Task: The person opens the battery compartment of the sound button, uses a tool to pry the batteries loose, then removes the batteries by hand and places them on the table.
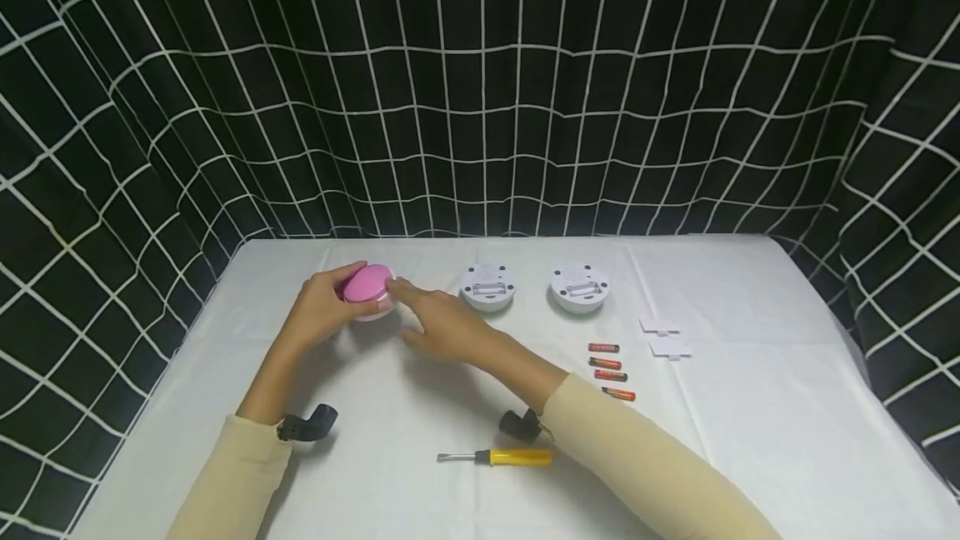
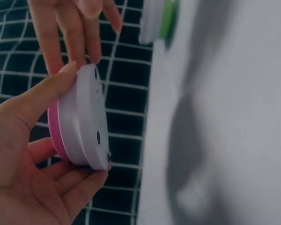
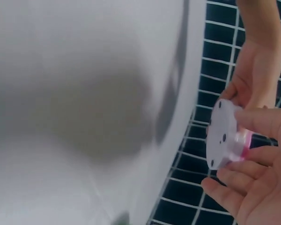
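My left hand [image 1: 324, 307] grips a round white device with a pink top [image 1: 369, 283], like a push-button buzzer, fingers and thumb around its rim. In the left wrist view its white underside [image 2: 94, 122] shows small dark holes and faces the tabletop, with the table off to the side. My right hand [image 1: 444, 323] reaches across from the right, fingers extended and a fingertip at the pink top's edge. Its thumb is spread apart from the fingers. From the right wrist view, the right fingers [image 3: 239, 180] lie loosely straight beside the device.
Two similar white devices [image 1: 488, 287] [image 1: 580, 287] lie upside down with battery compartments exposed. Several red batteries [image 1: 606, 363] lie right of centre, near two white battery covers [image 1: 670, 347]. A yellow-handled screwdriver [image 1: 517, 457] lies in front on the white-covered table [image 1: 787, 407]. A dark gridded curtain [image 1: 480, 90] surrounds the table.
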### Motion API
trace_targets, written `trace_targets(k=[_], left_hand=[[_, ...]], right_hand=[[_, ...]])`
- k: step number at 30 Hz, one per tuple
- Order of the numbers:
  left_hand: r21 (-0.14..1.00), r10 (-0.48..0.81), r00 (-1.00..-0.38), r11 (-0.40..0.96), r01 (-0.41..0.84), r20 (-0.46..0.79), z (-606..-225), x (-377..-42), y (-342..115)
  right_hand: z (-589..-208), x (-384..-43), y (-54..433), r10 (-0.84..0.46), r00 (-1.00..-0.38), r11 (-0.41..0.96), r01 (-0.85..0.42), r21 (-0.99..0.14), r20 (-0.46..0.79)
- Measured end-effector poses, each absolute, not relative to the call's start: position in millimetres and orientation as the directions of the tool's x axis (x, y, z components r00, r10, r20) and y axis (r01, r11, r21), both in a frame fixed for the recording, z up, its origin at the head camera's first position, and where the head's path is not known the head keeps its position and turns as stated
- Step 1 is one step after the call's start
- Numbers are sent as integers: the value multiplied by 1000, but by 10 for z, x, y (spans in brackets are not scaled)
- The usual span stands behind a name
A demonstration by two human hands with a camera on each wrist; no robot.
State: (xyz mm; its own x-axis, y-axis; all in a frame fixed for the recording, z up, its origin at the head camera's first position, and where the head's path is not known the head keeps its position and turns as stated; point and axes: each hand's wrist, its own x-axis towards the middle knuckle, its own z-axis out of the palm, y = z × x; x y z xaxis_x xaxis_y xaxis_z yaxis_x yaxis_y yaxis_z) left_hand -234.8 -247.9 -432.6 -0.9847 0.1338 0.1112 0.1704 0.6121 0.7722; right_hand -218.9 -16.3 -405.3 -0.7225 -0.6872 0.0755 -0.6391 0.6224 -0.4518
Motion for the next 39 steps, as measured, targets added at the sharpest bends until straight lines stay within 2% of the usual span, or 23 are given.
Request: trace_targets(k=[4, 13, 20, 28, 39], left_hand=[[801, 177, -978, 568, 190, 107, -4238, -2287, -2339], [830, 259, -963, 519, 205, 76, -4066, -2116, -1995], [886, 376, -926, 441, 144, -36, -3997, -2016, -1770], [927, 452, -883, 370, 56, -127, -4043, -2028, -1624], [943, 569, -790, 331, -33, -227, -4189, -2095, -1488]], right_hand=[[-3990, -2082, 46, -697, -709, 603, -660, -449, 107], [-3908, -1792, 479, -635, -739, 576, -646, -501, 223], [-3895, -1654, 758, -570, -751, 540, -649, -536, 333], [-3901, -1687, 899, -545, -757, 475, -633, -611, 361], [-3990, -1721, 987, -505, -802, 432, -556, -710, 320]])
